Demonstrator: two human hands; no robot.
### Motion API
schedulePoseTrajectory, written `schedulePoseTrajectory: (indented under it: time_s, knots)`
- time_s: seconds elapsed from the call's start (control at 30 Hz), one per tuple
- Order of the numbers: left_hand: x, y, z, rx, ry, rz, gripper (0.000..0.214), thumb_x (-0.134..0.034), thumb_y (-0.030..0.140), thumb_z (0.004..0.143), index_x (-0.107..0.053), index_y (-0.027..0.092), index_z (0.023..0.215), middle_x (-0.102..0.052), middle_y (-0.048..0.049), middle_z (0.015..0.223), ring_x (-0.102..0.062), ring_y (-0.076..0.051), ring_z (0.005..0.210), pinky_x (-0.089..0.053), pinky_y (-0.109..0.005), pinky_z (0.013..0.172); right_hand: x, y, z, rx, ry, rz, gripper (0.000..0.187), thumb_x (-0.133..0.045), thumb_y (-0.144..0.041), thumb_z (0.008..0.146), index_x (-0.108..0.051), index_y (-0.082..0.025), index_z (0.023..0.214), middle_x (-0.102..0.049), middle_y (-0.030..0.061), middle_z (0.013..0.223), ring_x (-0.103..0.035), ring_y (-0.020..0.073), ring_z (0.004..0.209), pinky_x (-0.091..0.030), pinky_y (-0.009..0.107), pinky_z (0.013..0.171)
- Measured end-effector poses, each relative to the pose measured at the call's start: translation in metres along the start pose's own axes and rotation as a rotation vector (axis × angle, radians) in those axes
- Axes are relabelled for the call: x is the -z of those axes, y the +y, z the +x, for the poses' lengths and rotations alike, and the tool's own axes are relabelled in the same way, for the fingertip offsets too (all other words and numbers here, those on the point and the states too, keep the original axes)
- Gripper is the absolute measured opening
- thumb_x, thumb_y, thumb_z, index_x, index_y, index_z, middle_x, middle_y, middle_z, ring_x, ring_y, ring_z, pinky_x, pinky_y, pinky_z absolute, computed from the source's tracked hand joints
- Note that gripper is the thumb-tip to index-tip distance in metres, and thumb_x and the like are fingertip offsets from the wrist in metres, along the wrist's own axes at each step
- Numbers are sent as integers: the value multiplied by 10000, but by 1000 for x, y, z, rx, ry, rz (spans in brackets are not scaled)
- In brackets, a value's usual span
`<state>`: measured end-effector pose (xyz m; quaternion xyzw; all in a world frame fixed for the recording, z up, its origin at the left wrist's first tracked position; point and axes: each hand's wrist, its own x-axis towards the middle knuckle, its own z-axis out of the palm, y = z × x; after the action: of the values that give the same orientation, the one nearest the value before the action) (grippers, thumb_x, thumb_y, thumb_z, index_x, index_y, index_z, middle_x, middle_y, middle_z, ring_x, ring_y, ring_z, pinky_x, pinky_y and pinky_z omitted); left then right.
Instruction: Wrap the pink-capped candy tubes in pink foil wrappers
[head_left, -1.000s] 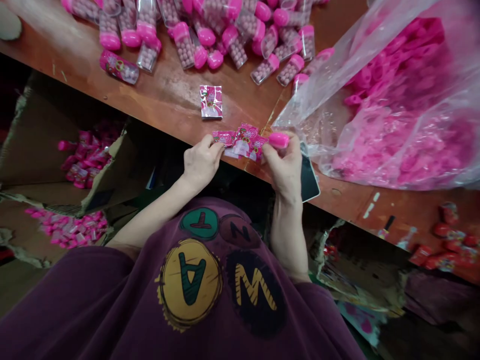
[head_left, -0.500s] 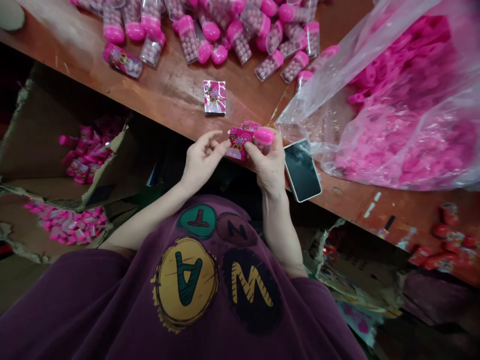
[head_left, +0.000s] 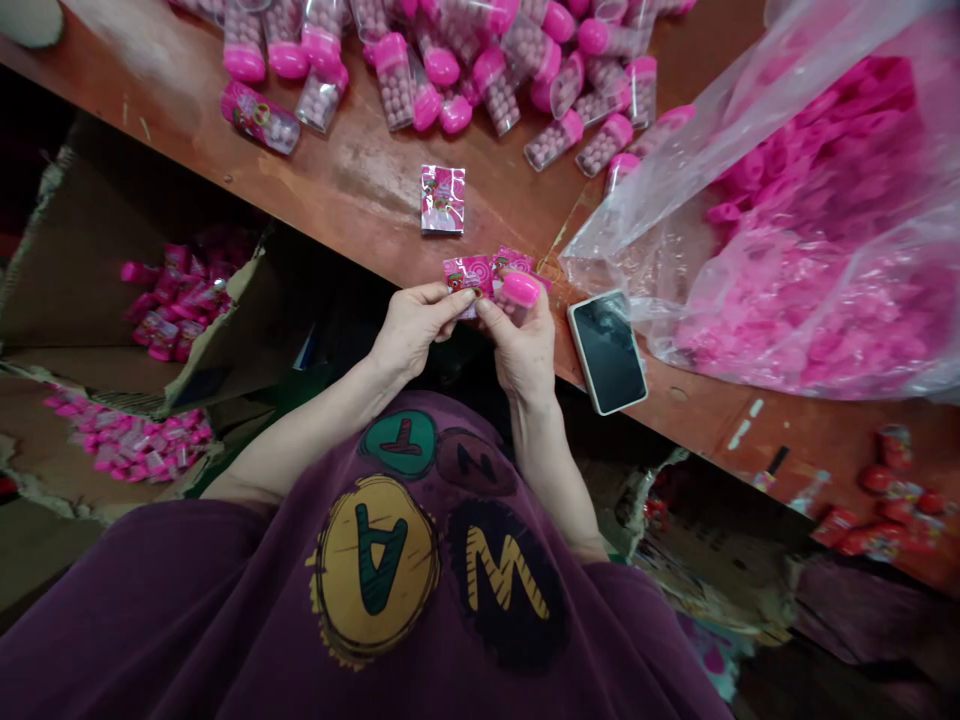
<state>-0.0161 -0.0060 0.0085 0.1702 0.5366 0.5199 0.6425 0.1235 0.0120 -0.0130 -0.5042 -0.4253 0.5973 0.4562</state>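
Note:
My left hand (head_left: 416,328) pinches a pink printed label sleeve (head_left: 466,272) between thumb and fingertips, just off the table's front edge. My right hand (head_left: 523,345) is closed around a small clear bottle with a pink cap (head_left: 520,289); its thumb presses on the same label. The bottle's lower part is hidden by the palm. Behind the right fingers lies another pink printed label (head_left: 513,262). A stack of shiny label sleeves (head_left: 442,200) rests on the table just beyond my hands.
Several pink-capped bottles of candy balls (head_left: 499,90) are heaped at the back; one labelled bottle (head_left: 260,117) lies at left. A phone (head_left: 609,350) is right of my hand, beside a plastic bag of pink pieces (head_left: 817,290). Cardboard boxes (head_left: 217,345) stand below the table edge.
My left hand has moved right and closed on the label, its fingers now near the right thumb. The label and bottle have tilted slightly. The whole view has shifted a little.

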Motion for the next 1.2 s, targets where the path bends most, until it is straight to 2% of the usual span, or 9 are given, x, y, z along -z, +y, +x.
schedulePoseTrajectory:
  time_s: [0.17,0.3,0.47,0.63,0.77,1.0,1.1,1.2]
  knots:
    - [0,-2,0,49,-22,5,358,-948,330,794,-677,148,648,-550,30,554,-420,-38,476,-253,-207,458,3,7,-1,-17,-12,10,528,-879,-597,814,-584,-313,1148,-623,-29,930,-614,132,783,-591,286,708]
    - [6,6,-1,78,-68,52,394,-895,405,853,-672,157,642,-548,16,534,-432,-54,462,-263,-215,444,10,2,1,-3,-39,-13,550,-898,-594,804,-582,-311,1154,-624,-39,911,-596,117,747,-569,269,673]
    - [5,15,-4,45,11,70,396,-874,327,877,-629,163,612,-527,25,522,-423,-48,462,-270,-217,449,17,-7,1,-83,-120,21,549,-872,-599,827,-513,-318,1133,-606,-55,892,-551,103,639,-510,265,570]
    - [2,18,-1,59,138,-1,434,-891,362,893,-578,180,653,-495,59,519,-427,-44,447,-304,-210,453,19,-15,-19,-136,-73,183,362,-755,-525,940,-513,-280,1053,-677,-48,879,-577,71,568,-483,236,527]
    - [-3,13,0,91,169,-89,456,-863,366,926,-541,187,657,-497,64,526,-442,-43,446,-328,-201,461,11,-10,-35,-107,-51,161,375,-754,-547,956,-531,-276,1088,-703,-57,831,-600,64,547,-473,205,494]
    - [-9,4,-7,153,63,-108,453,-806,447,967,-579,178,682,-555,48,538,-468,-47,434,-367,-207,470,0,5,-33,-21,29,90,422,-746,-595,956,-517,-298,1149,-713,-63,856,-593,54,543,-444,180,471]
    - [-7,2,-8,141,42,-134,444,-803,454,969,-587,180,695,-557,49,541,-473,-49,437,-386,-204,481,1,5,-33,-57,12,80,432,-731,-607,962,-509,-294,1161,-698,-68,816,-562,58,507,-423,187,450]
    - [-5,2,-8,132,17,-131,451,-791,470,978,-590,182,695,-528,55,511,-480,-55,434,-390,-204,482,4,4,-34,-142,-47,103,452,-723,-604,969,-503,-297,1217,-674,-74,779,-493,60,449,-353,193,394]
